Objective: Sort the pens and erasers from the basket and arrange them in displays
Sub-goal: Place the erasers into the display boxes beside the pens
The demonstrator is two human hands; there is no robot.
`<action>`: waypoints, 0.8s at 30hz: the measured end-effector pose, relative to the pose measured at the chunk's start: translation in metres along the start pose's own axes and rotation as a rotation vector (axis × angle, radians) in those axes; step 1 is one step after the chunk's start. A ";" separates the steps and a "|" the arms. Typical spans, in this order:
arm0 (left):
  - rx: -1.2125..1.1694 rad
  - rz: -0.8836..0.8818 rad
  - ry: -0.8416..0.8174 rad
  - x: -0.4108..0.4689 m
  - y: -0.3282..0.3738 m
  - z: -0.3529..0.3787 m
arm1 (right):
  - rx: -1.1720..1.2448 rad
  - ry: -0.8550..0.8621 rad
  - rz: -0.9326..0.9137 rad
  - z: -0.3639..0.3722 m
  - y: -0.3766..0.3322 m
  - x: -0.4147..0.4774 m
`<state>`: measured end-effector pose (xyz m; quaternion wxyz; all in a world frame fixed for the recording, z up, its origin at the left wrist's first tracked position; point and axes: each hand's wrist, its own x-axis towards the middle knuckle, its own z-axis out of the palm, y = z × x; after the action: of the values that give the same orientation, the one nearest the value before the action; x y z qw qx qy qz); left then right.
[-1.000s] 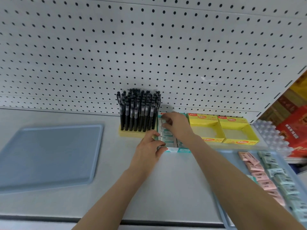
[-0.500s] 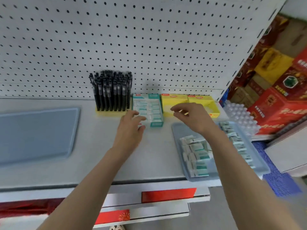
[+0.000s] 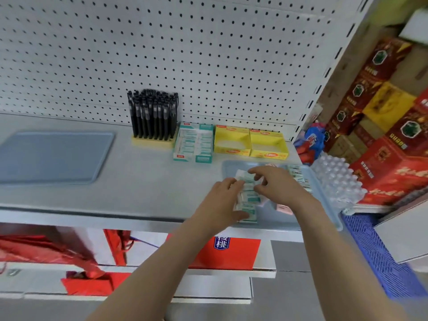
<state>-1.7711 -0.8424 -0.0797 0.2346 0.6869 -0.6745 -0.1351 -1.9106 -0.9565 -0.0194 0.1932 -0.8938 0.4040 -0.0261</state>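
Head view: your left hand point(image 3: 222, 200) and right hand point(image 3: 275, 185) both pinch teal-wrapped white erasers point(image 3: 249, 198) in the pale blue plastic tray point(image 3: 231, 169) (bit blurry). Black plastic pens point(image 3: 152, 117) look racked and the teal cardboard display box point(image 3: 193, 144) looks full. Two yellow cardboard boxes point(image 3: 231, 149) are empty, so I'd guess halfway.

At the far side stood the pens point(image 3: 152, 117); right of them sat the eraser box point(image 3: 192, 158), then two boxes point(image 3: 231, 149); nearer lay a tray point(image 3: 228, 163) holding erasers point(image 3: 249, 200).
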 end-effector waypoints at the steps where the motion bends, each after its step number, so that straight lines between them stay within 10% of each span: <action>1: 0.035 -0.008 0.003 0.001 0.002 -0.001 | -0.022 -0.014 0.008 0.001 0.000 0.003; 12: 0.338 0.033 -0.105 0.020 0.011 -0.011 | -0.079 0.073 0.115 0.008 0.001 0.025; 24: -0.001 -0.069 -0.014 0.031 -0.015 -0.013 | 0.060 0.064 0.156 0.002 0.006 0.051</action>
<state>-1.7502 -0.8710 -0.0720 0.2256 0.7085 -0.6520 -0.1483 -1.8796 -0.9969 -0.0289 0.2081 -0.8521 0.4775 -0.0516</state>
